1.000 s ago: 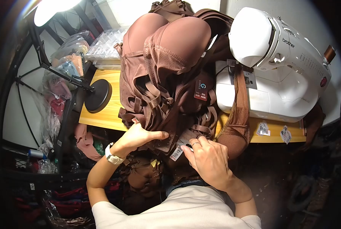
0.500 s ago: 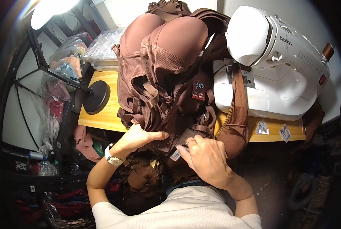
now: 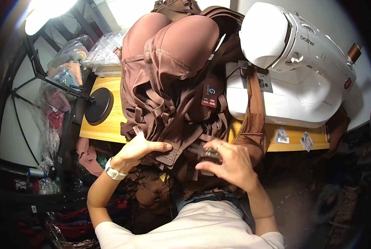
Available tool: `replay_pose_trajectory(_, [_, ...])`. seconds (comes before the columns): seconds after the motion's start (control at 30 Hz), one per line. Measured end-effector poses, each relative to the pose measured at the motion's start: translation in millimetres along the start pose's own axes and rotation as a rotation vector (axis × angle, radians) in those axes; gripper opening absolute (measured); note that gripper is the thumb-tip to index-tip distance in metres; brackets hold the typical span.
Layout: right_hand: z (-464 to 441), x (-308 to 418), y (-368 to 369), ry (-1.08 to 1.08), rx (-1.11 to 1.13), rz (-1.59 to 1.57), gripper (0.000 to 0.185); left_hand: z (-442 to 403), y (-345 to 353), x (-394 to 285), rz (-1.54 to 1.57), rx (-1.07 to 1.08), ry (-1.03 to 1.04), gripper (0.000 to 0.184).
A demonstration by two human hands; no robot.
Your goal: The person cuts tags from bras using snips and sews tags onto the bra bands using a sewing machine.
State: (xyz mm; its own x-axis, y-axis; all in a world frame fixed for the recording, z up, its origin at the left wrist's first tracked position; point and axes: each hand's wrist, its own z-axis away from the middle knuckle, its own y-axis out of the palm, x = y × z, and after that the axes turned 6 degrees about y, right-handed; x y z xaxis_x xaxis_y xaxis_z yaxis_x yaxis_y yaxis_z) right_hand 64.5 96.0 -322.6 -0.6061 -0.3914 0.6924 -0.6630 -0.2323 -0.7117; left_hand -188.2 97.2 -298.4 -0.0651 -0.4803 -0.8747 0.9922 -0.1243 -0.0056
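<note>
A pile of brown bras (image 3: 177, 45) lies on the wooden table, its straps and bands hanging over the front edge. My left hand (image 3: 143, 150), with a watch on the wrist, pinches a brown band with hooks (image 3: 167, 157) near that edge. To its right, my right hand (image 3: 231, 162) holds a small, partly blurred metal tool (image 3: 206, 152) between its fingers, next to the hanging bands. A dark red tag (image 3: 209, 96) hangs from the bras above both hands.
A white sewing machine (image 3: 293, 70) stands at the right, a brown strap beside it. Two barcode stickers (image 3: 281, 136) are on the table's front edge (image 3: 258, 143). At the left are a lamp base (image 3: 98, 106), clear plastic boxes (image 3: 106, 50) and bagged garments (image 3: 57, 97).
The view has shifted slightly, moving the scene left. My right hand has opened somewhat and turned, showing the tool more; the white barcode label beside it is no longer clearly visible. My left hand keeps its hold.
</note>
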Motion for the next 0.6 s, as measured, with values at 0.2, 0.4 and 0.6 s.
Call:
replay_pose_trajectory(0.2, [36,-15,14,0.151,-0.318,-0.287,0.013,9,-7,9,0.207,0.030,-0.057,0.057])
replay_pose_trajectory(0.4, [66,-31,25,0.201,-0.407,-0.321,0.013,-5,-5,39,0.301,0.112,-0.204,0.031])
replay_pose_trajectory(0.6, [64,-39,28,0.273,-0.354,-0.266,0.023,-15,9,72,0.410,0.240,-0.430,0.022])
